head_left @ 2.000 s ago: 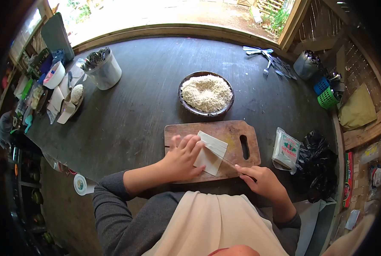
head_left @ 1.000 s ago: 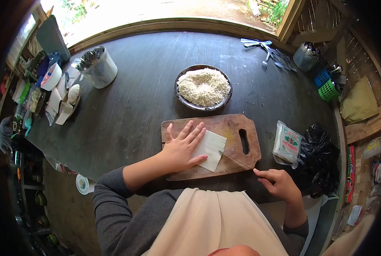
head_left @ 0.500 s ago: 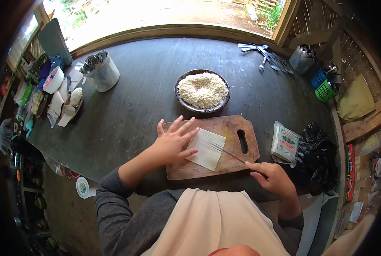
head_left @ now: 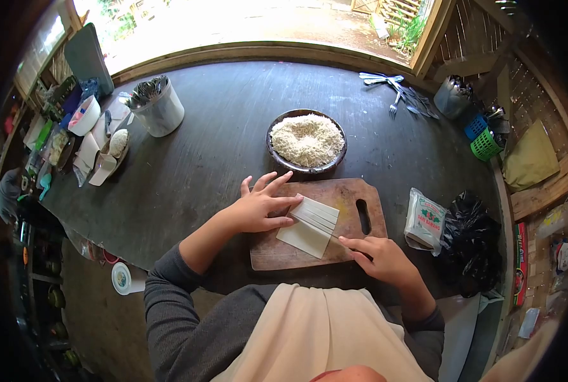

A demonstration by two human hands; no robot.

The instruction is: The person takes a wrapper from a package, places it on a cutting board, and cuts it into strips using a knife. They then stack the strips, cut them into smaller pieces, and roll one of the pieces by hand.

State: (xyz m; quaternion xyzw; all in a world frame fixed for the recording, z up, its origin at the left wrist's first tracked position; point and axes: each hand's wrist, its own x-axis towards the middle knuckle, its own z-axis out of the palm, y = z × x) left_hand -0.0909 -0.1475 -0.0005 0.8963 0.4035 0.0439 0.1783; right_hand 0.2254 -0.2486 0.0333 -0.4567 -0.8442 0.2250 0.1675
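A pale square stack of thin dough sheets lies on the wooden cutting board, its upper part sliced into narrow strips. My left hand rests along the stack's left side with fingers spread, the index fingertip and thumb touching it. From the right, my right hand is closed on a thin knife, seen nearly edge-on with its blade lying across the sheets. Most of the knife's handle is hidden under the fingers. Beyond the board stands a dark bowl heaped with pale shreds.
To the right lie a white labelled packet and a black plastic bag. Forks and knives are at the far right. A bucket of cutlery stands at the left, near a white bowl. A green basket sits by the right wall.
My right hand has moved left and inward with the knife, closer to the sheets. Another strip line shows lower on the stack. My left hand has shifted slightly, its fingers less widely spread.
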